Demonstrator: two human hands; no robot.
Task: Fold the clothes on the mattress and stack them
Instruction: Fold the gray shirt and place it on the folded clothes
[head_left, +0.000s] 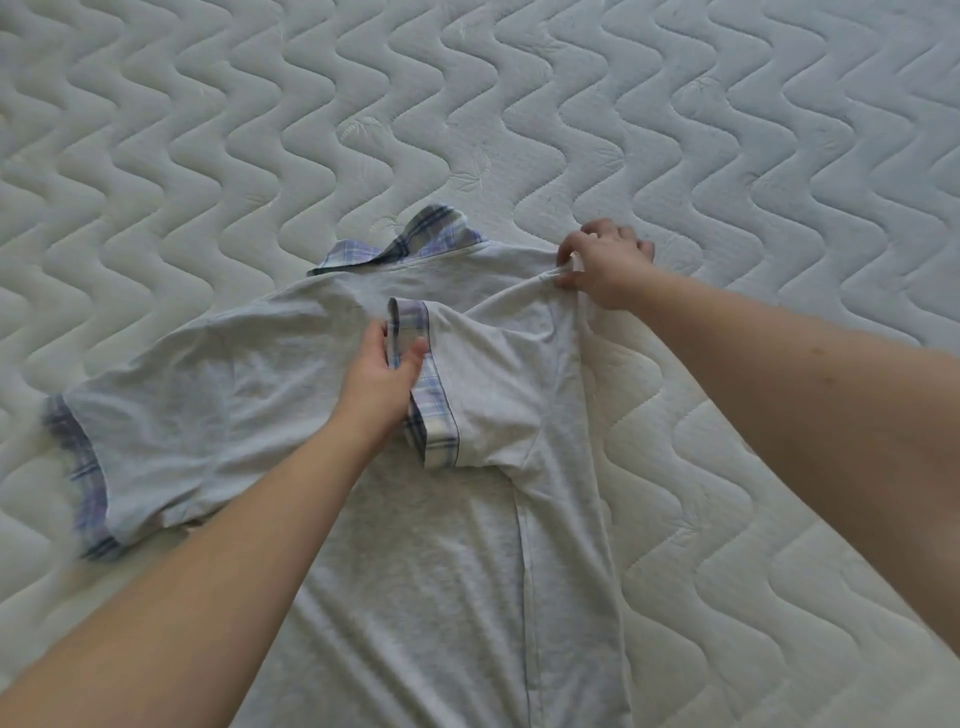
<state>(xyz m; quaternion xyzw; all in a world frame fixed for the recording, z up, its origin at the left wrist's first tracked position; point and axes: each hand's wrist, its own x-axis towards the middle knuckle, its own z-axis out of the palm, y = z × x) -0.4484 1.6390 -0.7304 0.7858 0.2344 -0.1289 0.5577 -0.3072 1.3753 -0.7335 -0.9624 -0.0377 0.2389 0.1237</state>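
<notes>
My left hand (387, 376) pinches the plaid cuff (423, 384) folded over the grey shirt (441, 571); my right hand (602, 262) grips the shoulder edge. Bare mattress (467, 93) lies beyond.

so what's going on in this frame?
A person is folding a light grey shirt with plaid trim, laid flat on a quilted mattress. The right sleeve is already folded in across the body. The left hand pinches that sleeve's plaid cuff, while the right hand grips the fabric at the shoulder fold. The other sleeve is still spread out, and the plaid collar points away. No stack of folded clothes is in view.
</notes>
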